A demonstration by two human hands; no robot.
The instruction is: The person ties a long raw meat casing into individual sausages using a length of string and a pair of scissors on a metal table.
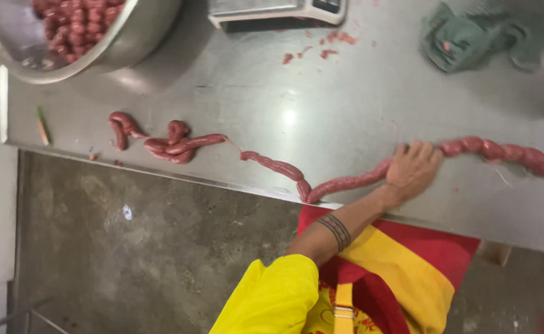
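1. A large metal bowl point(129, 43) stood at the far left corner of the desk point(321, 105), with red pieces of meat heaped inside it.
2. A thin green and orange stick point(41, 125) lay near the left edge of the desk, apart from everything else.
3. A long string of red sausage point(272, 166) ran across the steel top. Its left end was coiled and twisted on itself, its middle dipped to the near edge of the desk, and its right end lay straight toward the right side.
4. The base of a grey scale point(278, 11) showed at the top edge, with small red scraps point(331, 44) scattered on the desk just in front of it.
5. One hand point(413, 168) lay on the sausage right of its middle, palm down, fingers curled loosely over the links, pressing rather than closing round them. The arm had a dark band tattoo and a yellow sleeve; which hand it was could not be told for certain, and it read as the left. No other hand was in view.
6. A crumpled green cloth point(464, 40) lay at the far right of the desk.
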